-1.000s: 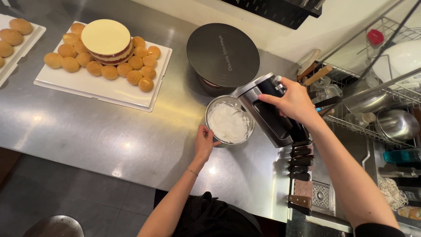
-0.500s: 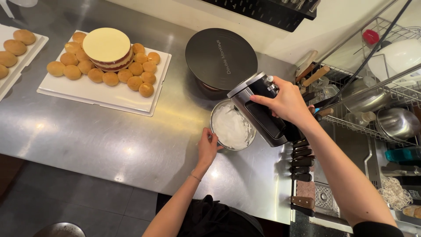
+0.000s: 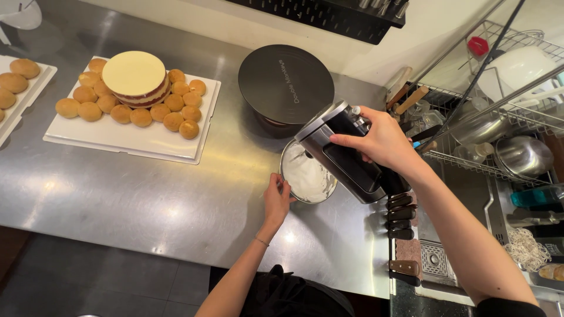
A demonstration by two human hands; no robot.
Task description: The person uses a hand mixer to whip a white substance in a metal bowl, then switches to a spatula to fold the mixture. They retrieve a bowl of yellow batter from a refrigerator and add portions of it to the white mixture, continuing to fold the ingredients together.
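While the right hand (image 3: 382, 141) is wrapped around the handle of a black and silver hand mixer (image 3: 346, 155), the mixer leans down over a small metal bowl (image 3: 306, 176) of white cream. Its beaters are hidden behind the mixer body and the bowl rim, so whether they sit in the cream is hard to tell. The left hand (image 3: 276, 199) steadies the bowl, fingers curled against its near rim. The bowl stands on the steel counter (image 3: 147, 199), just in front of a round black turntable (image 3: 286, 82). Well to the left, a white tray (image 3: 123, 138) carries a layered cake with a pale top (image 3: 135, 76), ringed by small golden buns (image 3: 141, 116). To the right, a row of dark knife handles (image 3: 399, 214) sits beside a wire dish rack (image 3: 499, 117).
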